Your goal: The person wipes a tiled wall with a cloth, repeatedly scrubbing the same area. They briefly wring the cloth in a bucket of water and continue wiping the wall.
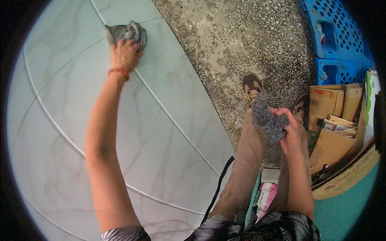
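My left hand (pixel 126 55), with a red-orange cord around its wrist, presses a crumpled grey cloth (pixel 120 31) with a lighter striped part against a white marble-patterned tiled surface (pixel 169 150). Motion blurs its fingers, which lie over the cloth's near edge. The cloth sits across a raised white joint line. In my right hand (pixel 291 132) is a fluffy dark grey wad (pixel 273 128), like steel wool or a mesh scrubber. Thumb and fingers grip its right side, and it hangs above the floor in front of my legs, apart from the tiles.
Speckled terrazzo floor (pixel 217 45) runs beside the tiled surface. Blue perforated plastic crates (pixel 346 36) stand far right. Below them are folded cardboard boxes (pixel 331 147). A black cord (pixel 218 185) crosses the surface's edge near my leg. A pink-and-white packet (pixel 265 197) lies between my legs.
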The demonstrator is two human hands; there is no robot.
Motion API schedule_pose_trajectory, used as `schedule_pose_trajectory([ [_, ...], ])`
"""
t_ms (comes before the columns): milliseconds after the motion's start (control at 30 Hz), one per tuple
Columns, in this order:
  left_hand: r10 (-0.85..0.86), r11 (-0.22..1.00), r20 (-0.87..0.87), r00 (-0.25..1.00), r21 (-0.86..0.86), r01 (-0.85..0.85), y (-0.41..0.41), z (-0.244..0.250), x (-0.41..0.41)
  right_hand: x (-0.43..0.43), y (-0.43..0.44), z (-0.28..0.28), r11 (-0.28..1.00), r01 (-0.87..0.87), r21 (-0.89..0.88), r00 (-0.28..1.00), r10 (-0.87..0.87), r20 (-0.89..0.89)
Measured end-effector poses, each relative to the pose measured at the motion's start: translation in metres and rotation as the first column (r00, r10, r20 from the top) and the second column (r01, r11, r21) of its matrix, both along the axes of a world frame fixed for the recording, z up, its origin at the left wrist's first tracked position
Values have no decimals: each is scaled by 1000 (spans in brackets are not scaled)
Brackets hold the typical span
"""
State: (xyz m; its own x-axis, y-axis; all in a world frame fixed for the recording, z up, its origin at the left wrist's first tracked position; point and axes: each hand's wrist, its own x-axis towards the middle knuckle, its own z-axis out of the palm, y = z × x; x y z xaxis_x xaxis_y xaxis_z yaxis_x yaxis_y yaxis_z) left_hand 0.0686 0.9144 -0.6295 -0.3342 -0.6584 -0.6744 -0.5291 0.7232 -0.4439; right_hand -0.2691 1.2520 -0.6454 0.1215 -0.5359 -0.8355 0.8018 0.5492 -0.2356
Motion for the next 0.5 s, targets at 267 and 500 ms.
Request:
schedule_pose_trajectory([
  [267, -106, 818, 223, 969, 574, -43, 321, -34, 47, -10, -7, 6, 993, 110, 41, 990, -113, 81],
  [500, 373, 568, 283, 884, 683, -459, 369, 34, 8, -14, 1, -7, 998, -15, -63, 996, 20, 83],
])
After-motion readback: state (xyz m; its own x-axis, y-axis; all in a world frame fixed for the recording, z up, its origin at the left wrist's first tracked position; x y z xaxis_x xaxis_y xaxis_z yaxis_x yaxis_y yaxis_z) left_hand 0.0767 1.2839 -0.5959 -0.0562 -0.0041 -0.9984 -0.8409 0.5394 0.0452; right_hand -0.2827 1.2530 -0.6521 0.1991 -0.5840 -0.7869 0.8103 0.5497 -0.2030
